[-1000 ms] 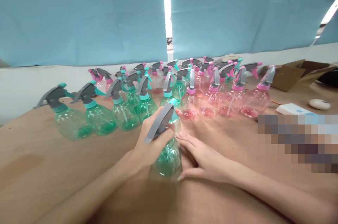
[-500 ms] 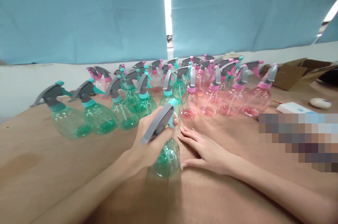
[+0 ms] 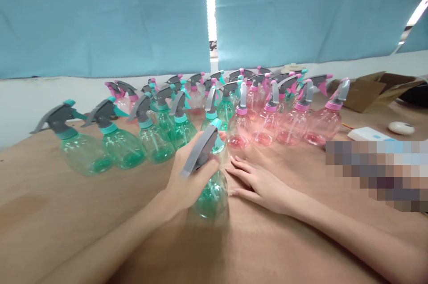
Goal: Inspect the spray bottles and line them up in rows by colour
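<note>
My left hand (image 3: 189,177) is wrapped round the neck of a green spray bottle (image 3: 211,195) with a grey trigger and teal nozzle. The bottle stands on the brown table (image 3: 67,212) close in front of me. My right hand (image 3: 259,181) lies flat on the table just right of the bottle, fingers stretched out and pointing left, their tips near the bottle's side. Behind them stand rows of green spray bottles (image 3: 120,146) on the left and pink spray bottles (image 3: 317,119) on the right.
A blue curtain (image 3: 100,16) hangs behind the table above a white ledge. At the far right lie a brown cardboard box (image 3: 371,90), a white flat box (image 3: 366,133) and a white oval object (image 3: 401,128). A blurred patch covers part of the right side.
My right hand has come off the green bottle's side and now rests flat on the table beside it. My left hand keeps its hold; the bottle has shifted slightly away from me.
</note>
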The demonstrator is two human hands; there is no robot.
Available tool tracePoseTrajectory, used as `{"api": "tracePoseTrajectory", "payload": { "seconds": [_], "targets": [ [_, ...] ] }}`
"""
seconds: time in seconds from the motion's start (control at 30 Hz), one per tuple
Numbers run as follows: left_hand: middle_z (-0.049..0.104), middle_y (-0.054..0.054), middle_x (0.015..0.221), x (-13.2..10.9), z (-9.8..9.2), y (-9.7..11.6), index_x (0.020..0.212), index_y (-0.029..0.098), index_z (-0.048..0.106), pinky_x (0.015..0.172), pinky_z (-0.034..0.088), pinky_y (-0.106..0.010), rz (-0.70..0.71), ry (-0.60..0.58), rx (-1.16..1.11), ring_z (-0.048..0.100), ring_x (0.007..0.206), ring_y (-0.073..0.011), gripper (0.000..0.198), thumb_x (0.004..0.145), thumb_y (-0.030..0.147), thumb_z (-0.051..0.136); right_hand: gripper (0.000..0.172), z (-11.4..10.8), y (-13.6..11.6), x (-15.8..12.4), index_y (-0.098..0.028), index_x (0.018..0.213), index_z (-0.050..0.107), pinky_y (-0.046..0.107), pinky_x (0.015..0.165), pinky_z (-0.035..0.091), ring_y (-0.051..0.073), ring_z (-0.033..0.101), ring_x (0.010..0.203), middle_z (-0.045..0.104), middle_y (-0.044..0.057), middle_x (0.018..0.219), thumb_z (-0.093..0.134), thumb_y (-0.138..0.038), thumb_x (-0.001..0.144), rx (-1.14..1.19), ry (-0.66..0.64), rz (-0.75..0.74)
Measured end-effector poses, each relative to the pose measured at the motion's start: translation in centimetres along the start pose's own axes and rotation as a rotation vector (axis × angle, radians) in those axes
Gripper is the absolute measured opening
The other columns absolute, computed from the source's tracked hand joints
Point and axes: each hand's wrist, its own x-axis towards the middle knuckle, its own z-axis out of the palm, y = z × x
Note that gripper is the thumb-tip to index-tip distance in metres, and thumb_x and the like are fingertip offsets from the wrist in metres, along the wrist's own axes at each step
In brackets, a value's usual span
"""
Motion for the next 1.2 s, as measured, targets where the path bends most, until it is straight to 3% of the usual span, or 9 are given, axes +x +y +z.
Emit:
{"api": "tracePoseTrajectory", "payload": {
  "seconds": [0.43, 0.8, 1.03, 1.2],
  "targets": [
    [0.036, 0.006, 0.065, 0.1, 0.16, 0.14, 0.098, 0.025, 0.055, 0.052, 0.028, -0.027, 0.022, -0.013, -0.06, 0.03, 0.052, -0.0105, 0.025, 0.077, 0.013, 0.05, 0.065, -0.18, 0.22, -0.06, -0.018, 0.143, 0.044, 0.052, 0.109, 0.036, 0.033, 0.032, 0.14, 0.041, 0.015, 0.149, 0.043, -0.059, 0.093, -0.013, 0.001, 0.028],
    [0.049, 0.005, 0.067, 0.16, 0.02, -0.02, 0.096, 0.024, 0.056, 0.053, 0.037, -0.026, 0.017, -0.003, -0.025, 0.041, 0.053, -0.0112, 0.028, 0.074, 0.01, 0.049, 0.064, -0.21, 0.41, -0.06, -0.019, 0.143, 0.045, 0.052, 0.11, 0.035, 0.033, 0.031, 0.14, 0.043, 0.014, 0.148, 0.043, -0.059, 0.093, -0.009, -0.005, 0.018],
    [0.056, 0.004, 0.071, 0.06, 0.04, -0.21, 0.108, 0.024, 0.058, 0.057, 0.042, -0.027, 0.013, -0.011, 0.0, 0.049, 0.056, -0.0126, 0.032, 0.079, 0.014, 0.05, 0.063, -0.21, 0.43, -0.08, -0.02, 0.143, 0.044, 0.05, 0.111, 0.034, 0.032, 0.031, 0.14, 0.043, 0.012, 0.149, 0.043, -0.059, 0.094, -0.018, -0.01, 0.026],
    [0.053, 0.005, 0.068, 0.12, 0.06, -0.03, 0.098, 0.023, 0.056, 0.057, 0.041, -0.027, 0.006, -0.006, -0.008, 0.045, 0.054, -0.0116, 0.025, 0.076, 0.012, 0.051, 0.065, -0.31, 0.33, -0.04, -0.016, 0.144, 0.044, 0.05, 0.111, 0.034, 0.033, 0.032, 0.14, 0.042, 0.014, 0.149, 0.044, -0.058, 0.094, -0.022, -0.017, 0.026]
  ]
}}
